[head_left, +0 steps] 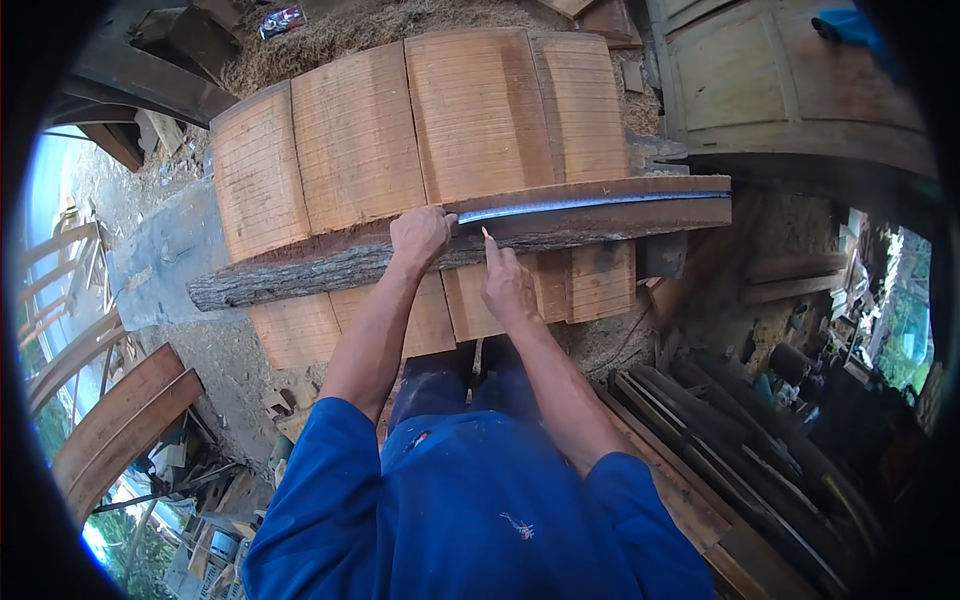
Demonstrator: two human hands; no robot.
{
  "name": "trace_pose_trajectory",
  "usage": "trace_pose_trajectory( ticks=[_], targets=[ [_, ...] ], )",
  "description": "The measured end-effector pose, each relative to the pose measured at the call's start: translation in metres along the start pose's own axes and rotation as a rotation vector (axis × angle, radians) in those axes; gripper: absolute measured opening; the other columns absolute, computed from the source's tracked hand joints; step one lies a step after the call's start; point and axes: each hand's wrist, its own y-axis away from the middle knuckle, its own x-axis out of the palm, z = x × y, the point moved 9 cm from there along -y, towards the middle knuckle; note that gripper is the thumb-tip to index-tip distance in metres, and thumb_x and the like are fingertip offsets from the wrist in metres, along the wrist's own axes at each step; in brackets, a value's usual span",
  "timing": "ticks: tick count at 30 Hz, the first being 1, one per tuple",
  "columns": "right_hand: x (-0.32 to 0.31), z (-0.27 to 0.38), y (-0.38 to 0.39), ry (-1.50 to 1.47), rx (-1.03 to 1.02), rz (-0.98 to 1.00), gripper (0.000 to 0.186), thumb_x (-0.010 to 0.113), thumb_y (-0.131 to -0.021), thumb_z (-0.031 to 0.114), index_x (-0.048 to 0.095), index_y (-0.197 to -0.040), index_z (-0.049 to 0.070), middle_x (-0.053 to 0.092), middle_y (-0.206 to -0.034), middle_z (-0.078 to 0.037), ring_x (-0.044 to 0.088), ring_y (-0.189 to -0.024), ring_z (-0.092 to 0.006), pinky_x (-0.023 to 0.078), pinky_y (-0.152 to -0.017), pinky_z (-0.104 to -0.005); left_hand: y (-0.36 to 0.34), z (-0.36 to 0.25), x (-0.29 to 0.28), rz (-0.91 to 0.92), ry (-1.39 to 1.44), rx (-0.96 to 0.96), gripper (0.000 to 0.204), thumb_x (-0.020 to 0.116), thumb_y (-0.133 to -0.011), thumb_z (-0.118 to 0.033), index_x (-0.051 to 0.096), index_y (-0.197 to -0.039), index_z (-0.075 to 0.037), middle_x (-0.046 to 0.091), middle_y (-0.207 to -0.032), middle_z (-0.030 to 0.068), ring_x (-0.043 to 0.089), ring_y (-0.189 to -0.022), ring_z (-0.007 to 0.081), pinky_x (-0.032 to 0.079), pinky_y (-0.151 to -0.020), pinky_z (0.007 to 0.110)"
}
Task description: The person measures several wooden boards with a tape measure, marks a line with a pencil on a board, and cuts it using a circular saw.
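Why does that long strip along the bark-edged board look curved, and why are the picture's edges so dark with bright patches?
Head view: the fisheye lens bends straight edges, so the dark strip on the bark-edged board bows. A black rim rings the frame; daylight washes out the left side. The left hand and right hand, holding a pencil, look sharp and evenly lit.

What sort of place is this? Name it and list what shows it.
Most likely a rough woodworking or carpentry yard. Sawn wooden boards lie side by side as a work surface, a bark-edged plank rests across them, and sawdust and stacked timber lie around. The left hand steadies the plank; the right hand holds a pencil to it.
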Motion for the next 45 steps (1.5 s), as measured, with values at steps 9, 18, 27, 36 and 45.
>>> trace_pose_trajectory(
  ticks=[9, 18, 27, 36, 45],
  targets=[
    [0.007, 0.007, -0.018, 0.062, -0.012, 0.003, 0.039, 0.048, -0.090, 0.008, 0.048, -0.129, 0.001, 0.059, -0.096, -0.024, 0.067, -0.083, -0.0409, 0.056, -0.069, -0.0483, -0.006, 0.005, 0.001, 0.061, 0.012, 0.004, 0.044, 0.051, -0.094, -0.046, 0.074, -0.088, -0.009, 0.071, -0.085, 0.0185, 0.069, -0.084, 0.0352, 0.054, -0.072, 0.046],
    [0.004, 0.017, -0.043, 0.103, -0.071, -0.118, 0.037, 0.047, -0.090, 0.006, 0.052, -0.127, -0.002, 0.060, -0.092, -0.022, 0.068, -0.078, -0.0383, 0.057, -0.066, -0.0444, -0.019, 0.002, -0.029, 0.095, 0.098, 0.060, 0.044, 0.052, -0.094, -0.048, 0.074, -0.095, -0.010, 0.071, -0.089, 0.0187, 0.068, -0.089, 0.0357, 0.053, -0.077, 0.046],
    [0.017, 0.015, -0.006, 0.153, -0.006, -0.021, 0.043, 0.050, -0.087, 0.005, 0.051, -0.130, -0.002, 0.060, -0.091, -0.023, 0.067, -0.075, -0.0415, 0.057, -0.065, -0.0473, -0.033, -0.005, -0.066, 0.269, 0.382, 0.087, 0.050, 0.056, -0.091, -0.051, 0.071, -0.077, -0.006, 0.065, -0.066, 0.0100, 0.063, -0.062, 0.0222, 0.049, -0.061, 0.037],
    [-0.001, 0.019, -0.061, 0.134, -0.016, -0.069, 0.028, 0.045, -0.094, 0.009, 0.052, -0.118, -0.005, 0.062, -0.093, -0.026, 0.068, -0.076, -0.0400, 0.057, -0.063, -0.0465, -0.026, 0.011, -0.063, 0.331, 0.433, 0.003, 0.050, 0.058, -0.092, -0.051, 0.069, -0.075, -0.005, 0.058, -0.061, 0.0047, 0.055, -0.060, 0.0151, 0.043, -0.056, 0.033],
    [0.031, -0.012, 0.083, 0.088, 0.070, 0.114, 0.054, 0.050, -0.085, 0.004, 0.043, -0.138, 0.002, 0.063, -0.098, -0.024, 0.066, -0.077, -0.0433, 0.054, -0.068, -0.0523, -0.026, 0.027, 0.015, 0.463, 0.453, 0.111, 0.048, 0.053, -0.094, -0.045, 0.069, -0.081, -0.002, 0.067, -0.070, 0.0126, 0.065, -0.070, 0.0273, 0.050, -0.069, 0.041]
  ],
)
